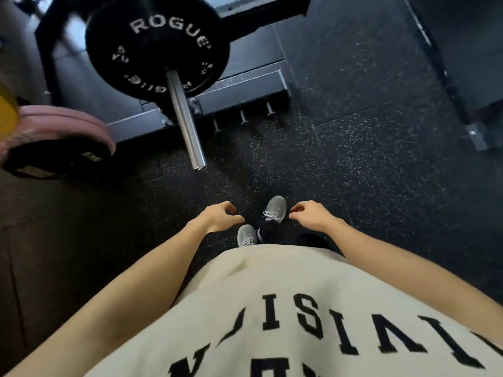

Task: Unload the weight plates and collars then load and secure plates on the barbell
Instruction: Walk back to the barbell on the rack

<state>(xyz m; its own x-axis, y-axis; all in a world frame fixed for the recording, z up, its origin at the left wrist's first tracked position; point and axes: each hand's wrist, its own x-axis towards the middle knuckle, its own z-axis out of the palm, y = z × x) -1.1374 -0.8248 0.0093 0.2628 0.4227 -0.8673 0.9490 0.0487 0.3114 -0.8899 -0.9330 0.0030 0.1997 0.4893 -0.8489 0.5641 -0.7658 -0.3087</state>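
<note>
Barbell sleeve (185,121) points toward person, black plate (158,47) on far end, no collar visible. Left hand (221,217) nearer sleeve tip; right hand (310,214) further right. Both loosely curled, empty.

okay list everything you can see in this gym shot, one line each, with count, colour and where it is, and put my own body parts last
Rogue plate: one, black, on the barbell sleeve, top left.
Sleeve: one, bare steel, pointing toward the feet; no collar visible on it.
Pink plates: at least two, stacked at left edge.
Black plate: one, under the pink plates.
Yellow thing: one, blurred, far left; cannot tell what it is.
Rack base: one, dark grey, behind the sleeve, with short pegs.
Floor: black speckled rubber tiles.
Shirt: one, beige with black letters, bottom.
Shoes: two, grey, centre.
Left hand: loosely curled, empty.
Right hand: loosely curled, empty.
</note>
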